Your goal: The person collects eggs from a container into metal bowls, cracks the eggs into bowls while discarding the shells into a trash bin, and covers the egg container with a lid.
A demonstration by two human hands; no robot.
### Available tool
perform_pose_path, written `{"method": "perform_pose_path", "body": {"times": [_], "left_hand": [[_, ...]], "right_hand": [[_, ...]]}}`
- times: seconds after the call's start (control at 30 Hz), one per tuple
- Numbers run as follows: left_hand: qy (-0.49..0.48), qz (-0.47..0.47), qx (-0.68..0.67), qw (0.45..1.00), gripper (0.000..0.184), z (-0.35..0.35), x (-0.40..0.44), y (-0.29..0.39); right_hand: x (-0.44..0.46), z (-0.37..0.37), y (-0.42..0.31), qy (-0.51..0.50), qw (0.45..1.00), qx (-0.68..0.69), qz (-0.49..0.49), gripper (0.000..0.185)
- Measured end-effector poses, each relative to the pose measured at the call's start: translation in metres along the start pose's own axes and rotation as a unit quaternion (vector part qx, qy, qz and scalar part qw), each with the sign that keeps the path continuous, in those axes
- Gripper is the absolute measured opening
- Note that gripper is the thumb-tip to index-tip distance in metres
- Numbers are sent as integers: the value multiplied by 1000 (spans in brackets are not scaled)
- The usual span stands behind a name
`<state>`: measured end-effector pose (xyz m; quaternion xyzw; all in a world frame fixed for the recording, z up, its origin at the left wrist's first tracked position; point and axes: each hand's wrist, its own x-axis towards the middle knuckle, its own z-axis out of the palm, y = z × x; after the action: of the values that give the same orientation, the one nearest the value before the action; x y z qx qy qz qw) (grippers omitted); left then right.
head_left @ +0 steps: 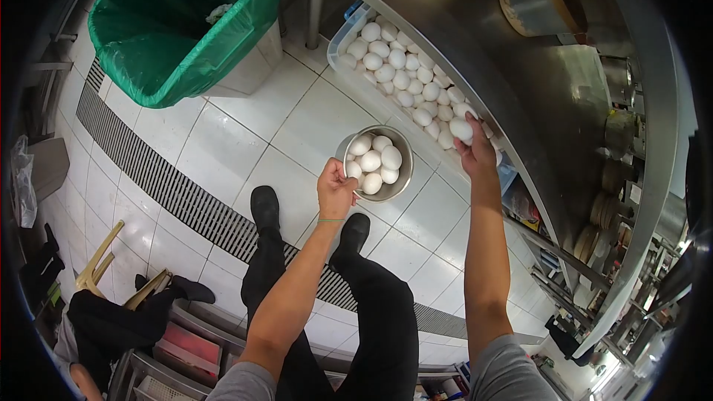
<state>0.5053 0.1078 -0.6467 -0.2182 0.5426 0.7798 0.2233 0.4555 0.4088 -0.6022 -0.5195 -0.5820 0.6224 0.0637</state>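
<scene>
My left hand (338, 187) grips the rim of a round steel pot (401, 187) on its left side. Several white eggs (373, 161) lie inside the pot. Over the right end of a clear plastic bin (355, 74), my right hand (476, 150) is closed around a white egg (461, 129). Many more white eggs (405, 78) fill that bin, which sits partly beneath a steel counter. The counter's edge hides the bin's far side.
A bin lined with a green bag (167, 78) stands at upper left. The steel counter (475, 44) overhangs the egg bin and carries tubs. A drain grate (171, 186) crosses the tiled floor behind my shoes. At lower left, another person sits near a plastic stool (96, 263).
</scene>
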Motion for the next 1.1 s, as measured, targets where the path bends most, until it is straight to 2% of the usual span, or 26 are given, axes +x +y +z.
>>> {"method": "perform_pose_path", "body": {"times": [0.07, 0.1, 0.17, 0.2, 0.27, 0.33, 0.4, 0.43, 0.5, 0.53, 0.6, 0.77, 0.83, 0.93, 0.97, 1.03, 1.1], "left_hand": [[-1, -1, 3, 1000, 27, 0, -1, 1], [-4, -3, 5, 1000, 27, 0, -1, 1], [-2, -5, 3, 1000, 26, 2, -1, 1], [-3, -7, 0, 1000, 26, 3, -2, 2], [-3, -13, -4, 1000, 26, 6, -6, 6], [-8, -16, -9, 1000, 26, 11, -8, 9], [-4, -1, 0, 1000, 28, 13, -10, 8], [-4, 0, 1, 1000, 28, 12, -9, 7], [-10, 14, 18, 1000, 28, 5, -8, 1], [-8, 10, 21, 1000, 28, 0, -8, -2], [-5, 8, -12, 1000, 28, -5, -3, 0], [7, 0, -37, 999, 29, -12, 0, 9], [8, -3, -45, 999, 30, -10, 1, 12], [13, -8, -53, 998, 31, -9, 0, 11], [10, -6, -48, 999, 32, -10, 1, 12], [2, 4, -41, 999, 33, -14, 3, 13], [3, 2, -36, 999, 33, -15, 3, 16]], "right_hand": [[-16, -14, -2, -107, 988, 53, 96, 44], [-33, -17, -7, -109, 988, 53, 97, 44], [-71, -21, -17, -204, 978, -21, 28, 50], [-91, -13, -17, -205, 978, -20, 28, 50], [-135, 18, -6, -191, 968, -155, -47, 51], [-145, 45, 36, -145, 943, -248, -168, 54], [-141, 68, 77, -55, 867, -345, -355, 55], [-148, 80, 78, -55, 868, -344, -355, 55], [-162, 100, 75, 12, 871, -409, -270, 59], [-166, 104, 80, 11, 873, -410, -266, 59], [-169, 111, 82, 28, 855, -432, -287, 65], [-187, 90, 99, -55, 876, -374, -300, 47], [-190, 81, 105, -48, 789, -454, -412, 43], [-190, 71, 101, -40, 763, -506, -402, 42], [-188, 67, 94, -36, 762, -507, -401, 42], [-179, 54, 69, -28, 783, -424, -455, 40], [-143, 43, 43, 26, 803, -395, -445, 39]]}}
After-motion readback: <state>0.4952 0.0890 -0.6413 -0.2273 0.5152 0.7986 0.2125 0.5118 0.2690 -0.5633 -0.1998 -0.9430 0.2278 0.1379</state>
